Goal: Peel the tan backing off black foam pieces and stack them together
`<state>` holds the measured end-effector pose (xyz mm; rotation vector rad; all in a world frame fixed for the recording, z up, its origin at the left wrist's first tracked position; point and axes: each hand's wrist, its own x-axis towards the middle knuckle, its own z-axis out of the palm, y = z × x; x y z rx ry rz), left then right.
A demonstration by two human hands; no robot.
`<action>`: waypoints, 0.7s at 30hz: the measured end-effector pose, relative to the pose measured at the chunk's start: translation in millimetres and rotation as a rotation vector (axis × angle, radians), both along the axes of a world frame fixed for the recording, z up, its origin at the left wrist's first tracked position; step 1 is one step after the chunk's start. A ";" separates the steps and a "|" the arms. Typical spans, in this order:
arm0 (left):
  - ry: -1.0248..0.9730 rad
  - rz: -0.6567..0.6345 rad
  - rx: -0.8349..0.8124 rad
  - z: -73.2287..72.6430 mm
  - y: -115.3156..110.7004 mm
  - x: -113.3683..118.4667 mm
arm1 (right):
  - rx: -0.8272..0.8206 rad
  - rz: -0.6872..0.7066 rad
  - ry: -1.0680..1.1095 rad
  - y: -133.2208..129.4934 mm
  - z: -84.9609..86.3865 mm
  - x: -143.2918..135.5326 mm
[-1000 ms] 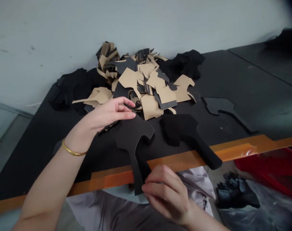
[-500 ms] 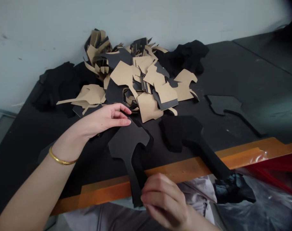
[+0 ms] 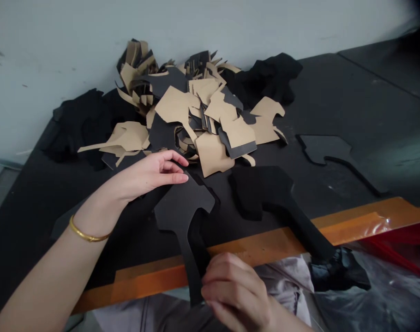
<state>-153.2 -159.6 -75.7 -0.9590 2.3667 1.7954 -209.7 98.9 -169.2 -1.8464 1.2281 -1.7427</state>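
Head view: black cutout [image 3: 183, 205] on desk [image 3: 334, 97], narrow end overhanging — right hand [image 3: 236, 288] pinched around that end; left hand [image 3: 146, 173] loosely parted, holding nothing, thumb at top edge — tan scraps [image 3: 215, 154] behind.

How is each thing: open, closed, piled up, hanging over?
Front black piece, narrow end past table edge
Left hand, open, fingers bent
Right hand, closed at that narrow end
Thick black piece, narrow end overhanging
Tan pieces, heaped, overlapping
Bracelet, worn
Orange tape, stuck along edge
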 end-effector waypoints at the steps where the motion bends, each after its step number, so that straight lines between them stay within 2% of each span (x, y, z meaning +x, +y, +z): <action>1: -0.003 -0.004 -0.006 -0.4 -0.4 0.1 | -0.005 -0.003 -0.002 -0.2 0.2 0.1; 6: -0.016 -0.048 -0.031 -0.7 -3.0 1.9 | -0.023 -0.017 0.023 -1.5 0.1 -0.1; 15: -0.046 -0.032 0.015 1.0 -5.7 4.7 | -0.041 -0.017 0.018 -2.7 3.2 -1.8; 21: -0.065 -0.105 -0.068 2.2 -0.8 1.1 | -0.063 -0.037 0.000 -5.8 3.1 -0.9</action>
